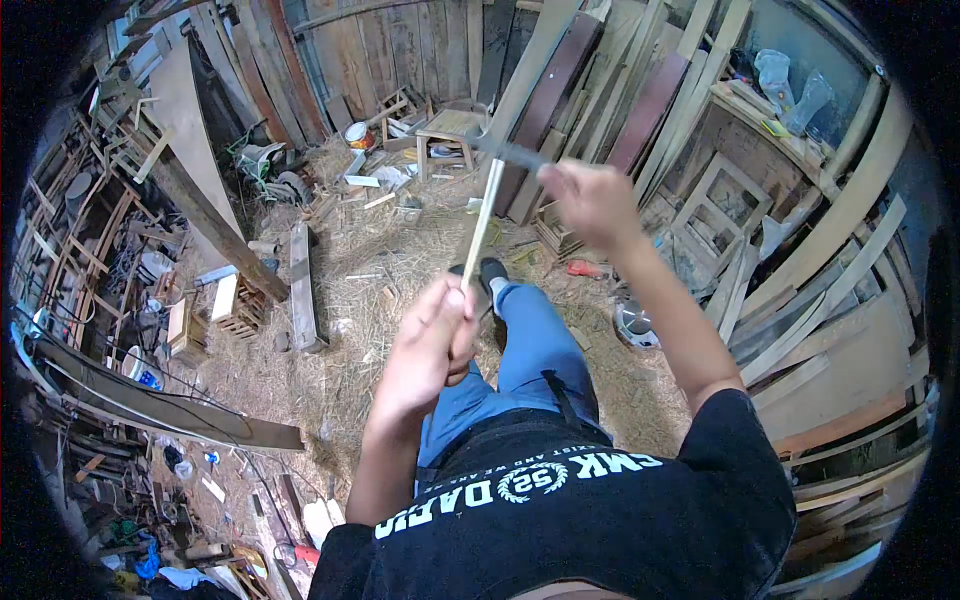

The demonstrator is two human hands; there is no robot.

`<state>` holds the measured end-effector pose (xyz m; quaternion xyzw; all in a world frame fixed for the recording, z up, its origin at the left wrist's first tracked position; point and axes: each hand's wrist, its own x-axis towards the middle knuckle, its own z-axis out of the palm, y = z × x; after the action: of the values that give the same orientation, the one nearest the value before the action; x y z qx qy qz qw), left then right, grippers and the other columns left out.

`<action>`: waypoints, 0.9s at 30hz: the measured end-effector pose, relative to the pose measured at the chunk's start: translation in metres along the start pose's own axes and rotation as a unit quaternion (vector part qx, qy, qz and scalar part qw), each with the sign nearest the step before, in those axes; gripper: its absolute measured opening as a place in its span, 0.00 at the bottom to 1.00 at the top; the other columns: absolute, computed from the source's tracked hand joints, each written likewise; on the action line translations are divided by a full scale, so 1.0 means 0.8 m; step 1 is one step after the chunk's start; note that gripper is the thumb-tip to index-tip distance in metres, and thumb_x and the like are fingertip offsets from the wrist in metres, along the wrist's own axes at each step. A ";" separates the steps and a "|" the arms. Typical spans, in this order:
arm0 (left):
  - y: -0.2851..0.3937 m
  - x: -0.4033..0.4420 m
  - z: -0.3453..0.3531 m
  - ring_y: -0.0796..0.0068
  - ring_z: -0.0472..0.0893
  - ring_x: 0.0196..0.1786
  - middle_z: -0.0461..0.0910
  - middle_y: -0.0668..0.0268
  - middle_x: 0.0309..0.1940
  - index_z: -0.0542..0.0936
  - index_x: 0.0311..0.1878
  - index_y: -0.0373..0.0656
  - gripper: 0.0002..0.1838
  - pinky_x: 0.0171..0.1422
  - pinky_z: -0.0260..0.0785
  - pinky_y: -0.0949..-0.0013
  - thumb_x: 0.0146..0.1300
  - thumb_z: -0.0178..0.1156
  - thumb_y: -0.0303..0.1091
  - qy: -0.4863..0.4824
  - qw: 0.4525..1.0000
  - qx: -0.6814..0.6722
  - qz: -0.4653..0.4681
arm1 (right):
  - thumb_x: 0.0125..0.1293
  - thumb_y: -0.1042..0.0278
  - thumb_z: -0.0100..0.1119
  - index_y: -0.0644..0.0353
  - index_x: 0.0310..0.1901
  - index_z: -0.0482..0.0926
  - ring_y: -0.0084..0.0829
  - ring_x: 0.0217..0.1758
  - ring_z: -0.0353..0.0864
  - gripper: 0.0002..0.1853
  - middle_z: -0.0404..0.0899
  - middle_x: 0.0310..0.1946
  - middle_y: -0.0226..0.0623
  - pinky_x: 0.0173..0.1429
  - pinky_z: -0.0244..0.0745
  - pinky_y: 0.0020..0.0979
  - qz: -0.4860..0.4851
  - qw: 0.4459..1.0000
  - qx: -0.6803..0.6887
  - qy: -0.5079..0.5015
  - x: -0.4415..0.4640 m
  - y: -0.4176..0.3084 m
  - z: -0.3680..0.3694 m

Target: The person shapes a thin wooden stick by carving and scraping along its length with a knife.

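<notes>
My left hand (437,335) is closed around the lower end of a thin, pale wooden stick (485,215), its thumb lying along the wood. The stick points up and away from me, slightly tilted to the right. In my right hand (595,203) is the handle of a dark hammer (522,156), held out to the left. Motion blurs the hammer's head, which is at the stick's upper end; whether they touch I cannot tell. The fingers of my right hand are wrapped round the handle and partly blurred.
Wood shavings cover the floor (380,245). A small wooden stool (447,125) stands ahead, with long boards (560,80) leaning to its right. A wooden post (205,205) slants at the left. A red tool (588,268) and a round metal object (635,325) lie at the right.
</notes>
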<state>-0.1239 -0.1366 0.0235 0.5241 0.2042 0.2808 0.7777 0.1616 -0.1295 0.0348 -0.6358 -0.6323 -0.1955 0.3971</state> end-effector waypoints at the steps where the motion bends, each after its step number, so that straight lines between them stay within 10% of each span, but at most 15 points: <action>1: -0.005 -0.005 0.002 0.88 0.52 0.16 0.56 0.79 0.18 0.68 0.45 0.50 0.10 0.19 0.42 0.77 0.83 0.43 0.42 -0.021 1.000 -0.008 0.003 | 0.72 0.44 0.59 0.56 0.27 0.80 0.47 0.24 0.82 0.23 0.78 0.19 0.42 0.28 0.74 0.42 0.001 1.000 -0.002 0.002 0.000 0.014 -0.005; 4: -0.010 -0.002 0.001 0.88 0.50 0.15 0.54 0.79 0.18 0.68 0.45 0.51 0.11 0.17 0.39 0.77 0.84 0.40 0.42 -0.036 0.998 -0.050 -0.012 | 0.73 0.45 0.58 0.56 0.30 0.83 0.49 0.24 0.81 0.22 0.78 0.19 0.45 0.28 0.74 0.43 0.112 0.987 0.113 0.028 0.016 0.027 -0.013; 17: -0.014 0.048 -0.031 0.88 0.48 0.14 0.52 0.79 0.17 0.69 0.45 0.53 0.10 0.15 0.37 0.77 0.84 0.42 0.42 -0.003 0.990 -0.118 -0.071 | 0.69 0.42 0.61 0.52 0.22 0.75 0.45 0.20 0.80 0.25 0.76 0.18 0.41 0.24 0.71 0.44 -0.192 0.974 0.051 -0.113 -0.018 -0.026 0.039; 20: -0.018 0.044 -0.035 0.88 0.49 0.14 0.53 0.79 0.18 0.69 0.45 0.51 0.11 0.15 0.38 0.77 0.84 0.42 0.43 0.014 0.991 -0.117 -0.059 | 0.73 0.40 0.57 0.57 0.27 0.82 0.51 0.28 0.83 0.27 0.79 0.20 0.48 0.31 0.75 0.48 0.119 0.989 0.005 -0.084 0.029 0.029 0.048; 26: -0.033 0.063 -0.049 0.90 0.53 0.16 0.59 0.81 0.18 0.71 0.46 0.46 0.09 0.17 0.43 0.78 0.83 0.45 0.38 0.088 0.994 -0.057 0.034 | 0.74 0.43 0.56 0.60 0.26 0.79 0.51 0.25 0.81 0.27 0.76 0.19 0.48 0.30 0.72 0.47 0.167 0.967 0.159 -0.108 -0.001 0.007 0.059; 27: -0.035 0.066 -0.051 0.90 0.53 0.15 0.59 0.81 0.18 0.71 0.46 0.46 0.09 0.17 0.43 0.78 0.83 0.45 0.39 0.081 0.995 -0.048 0.043 | 0.73 0.43 0.57 0.59 0.25 0.77 0.49 0.24 0.81 0.27 0.75 0.18 0.46 0.29 0.72 0.46 0.055 0.985 0.127 -0.103 -0.006 -0.004 0.063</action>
<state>-0.1025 -0.0819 -0.0188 0.4702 0.2304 0.3654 0.7696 0.1450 -0.0949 0.0014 -0.6309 -0.6535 -0.0244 0.4176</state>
